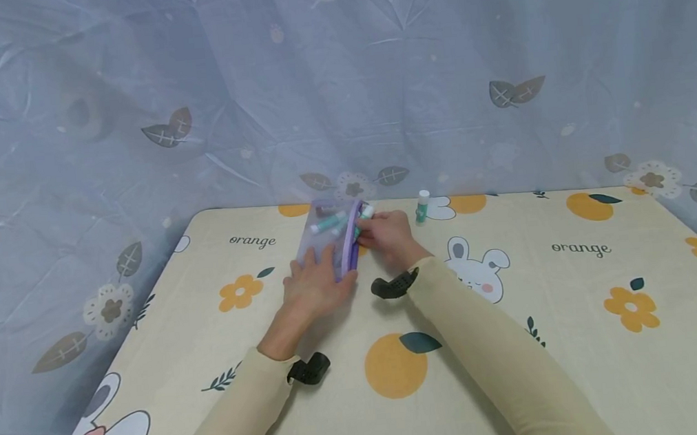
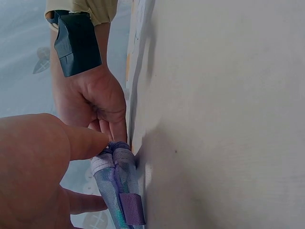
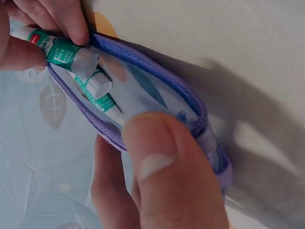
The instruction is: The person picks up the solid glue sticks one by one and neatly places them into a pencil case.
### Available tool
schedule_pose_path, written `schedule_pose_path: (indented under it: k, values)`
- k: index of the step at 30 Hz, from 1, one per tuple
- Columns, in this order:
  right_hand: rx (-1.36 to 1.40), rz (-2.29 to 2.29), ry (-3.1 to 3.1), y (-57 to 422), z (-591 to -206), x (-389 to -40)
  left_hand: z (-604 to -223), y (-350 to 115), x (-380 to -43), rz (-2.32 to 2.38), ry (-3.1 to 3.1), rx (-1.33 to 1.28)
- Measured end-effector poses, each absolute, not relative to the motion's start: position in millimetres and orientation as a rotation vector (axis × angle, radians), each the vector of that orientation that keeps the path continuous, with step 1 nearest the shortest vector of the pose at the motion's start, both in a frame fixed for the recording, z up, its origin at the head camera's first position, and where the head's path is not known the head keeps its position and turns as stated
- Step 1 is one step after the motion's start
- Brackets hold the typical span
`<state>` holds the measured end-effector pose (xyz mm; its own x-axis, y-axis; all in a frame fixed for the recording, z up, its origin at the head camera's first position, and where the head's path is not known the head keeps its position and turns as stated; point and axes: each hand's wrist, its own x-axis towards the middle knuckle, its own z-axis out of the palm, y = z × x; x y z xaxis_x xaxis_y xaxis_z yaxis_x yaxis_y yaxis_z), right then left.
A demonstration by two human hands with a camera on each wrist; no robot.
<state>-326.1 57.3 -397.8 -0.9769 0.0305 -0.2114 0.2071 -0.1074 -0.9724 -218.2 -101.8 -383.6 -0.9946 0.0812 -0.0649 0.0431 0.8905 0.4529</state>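
A translucent mesh pouch (image 1: 350, 241) with a purple zipper lies at the far side of the table, its mouth gaping to the right. My left hand (image 1: 317, 286) grips its near end, thumb at the mouth and fingers against the outer side. At the far end of the mouth, my right hand (image 1: 390, 234) pinches a green glue stick (image 3: 55, 50) with a white cap. The held stick slants over the zipper edge, its cap end inside the opening. Below it, further glue sticks (image 3: 97, 86) lie within the pouch.
One more glue stick (image 1: 423, 206) stands upright to the right of my right hand, near the table's back edge. The cream tablecloth (image 1: 500, 384) has orange and rabbit prints. A grey-blue patterned curtain (image 1: 338, 94) hangs right behind the table.
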Motion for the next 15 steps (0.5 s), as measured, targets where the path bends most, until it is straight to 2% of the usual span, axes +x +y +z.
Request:
schedule_pose_path:
  k: [15]
  values:
    - [0.284, -2.225, 2.008, 57.8, -396.8, -326.2, -382.7, -101.7, -218.2, 0.698, 2.972, 0.098]
